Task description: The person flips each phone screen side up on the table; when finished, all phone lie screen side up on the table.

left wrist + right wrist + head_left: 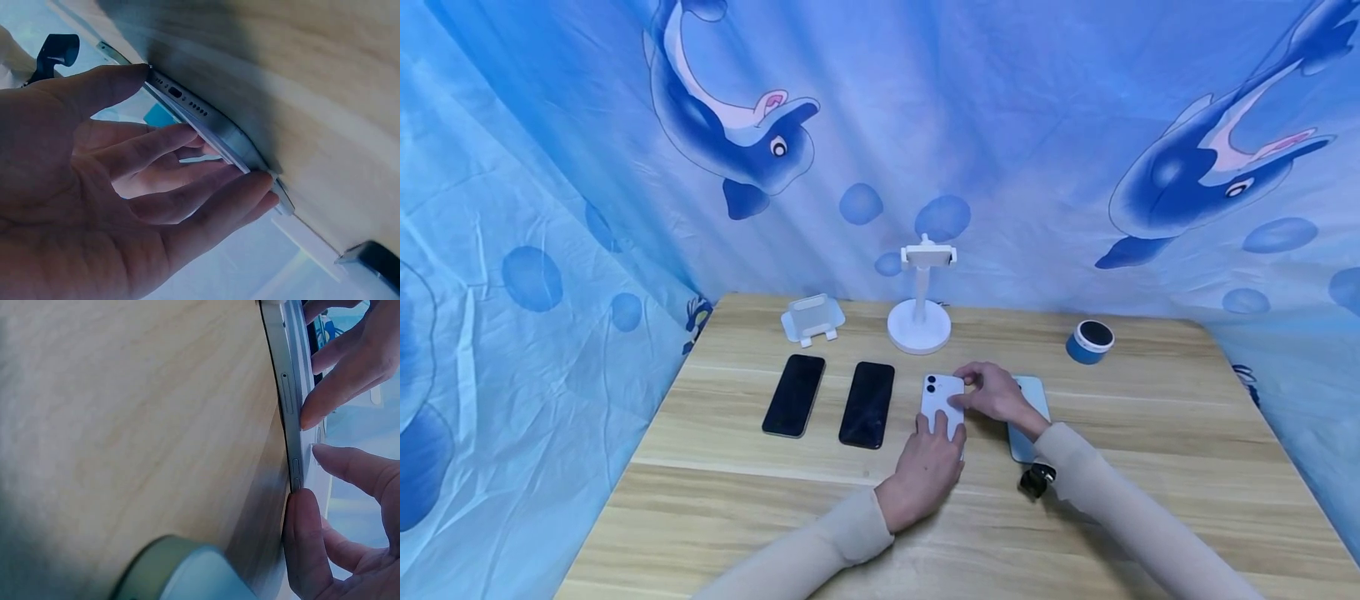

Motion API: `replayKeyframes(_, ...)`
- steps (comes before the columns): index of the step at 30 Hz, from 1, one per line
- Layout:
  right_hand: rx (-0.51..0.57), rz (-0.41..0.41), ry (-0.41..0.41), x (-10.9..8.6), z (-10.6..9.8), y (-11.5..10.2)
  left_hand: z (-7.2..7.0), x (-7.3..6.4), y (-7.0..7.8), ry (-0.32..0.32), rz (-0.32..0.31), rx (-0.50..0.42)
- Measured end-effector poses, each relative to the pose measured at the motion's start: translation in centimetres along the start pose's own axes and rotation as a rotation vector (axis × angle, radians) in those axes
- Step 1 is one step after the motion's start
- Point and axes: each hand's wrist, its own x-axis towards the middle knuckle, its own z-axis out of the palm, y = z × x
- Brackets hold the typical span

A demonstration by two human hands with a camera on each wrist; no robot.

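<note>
A pale white smartphone (942, 398) with two camera lenses lies back side up on the table. My left hand (927, 462) spans its lower part; in the left wrist view the thumb is at the corner by the charging port and other fingers hold the opposite edge of the phone (209, 119). My right hand (992, 393) pinches the upper right edge, its thumb on the back and a finger along the side of the phone (289, 406). Under my right forearm lies a light green phone (1025, 446), partly hidden.
Two black phones (794, 396) (867, 406) lie screen up to the left. Behind them sit a low white phone holder (814, 317) and a taller white phone stand (919, 327). A blue and white round object (1089, 342) stands back right, before the dolphin-printed curtain (1000, 125).
</note>
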Motion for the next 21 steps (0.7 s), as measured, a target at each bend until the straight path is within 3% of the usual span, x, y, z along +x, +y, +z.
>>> replayKeyframes(7, 0.014, 0.006, -0.002, -0.29, -0.02, -0.21, -0.2, -0.04, -0.2, 0.002, 0.03, -0.015)
replayKeyframes(14, 0.083, 0.032, -0.009, -0.21, -0.1, -0.17, -0.29, -0.1, -0.26, -0.005, 0.087, 0.048)
replayKeyframes(21, 0.198, 0.077, -0.042, -0.37, -0.13, -0.2, -0.32, -0.09, 0.0, 0.027, 0.027, -0.015)
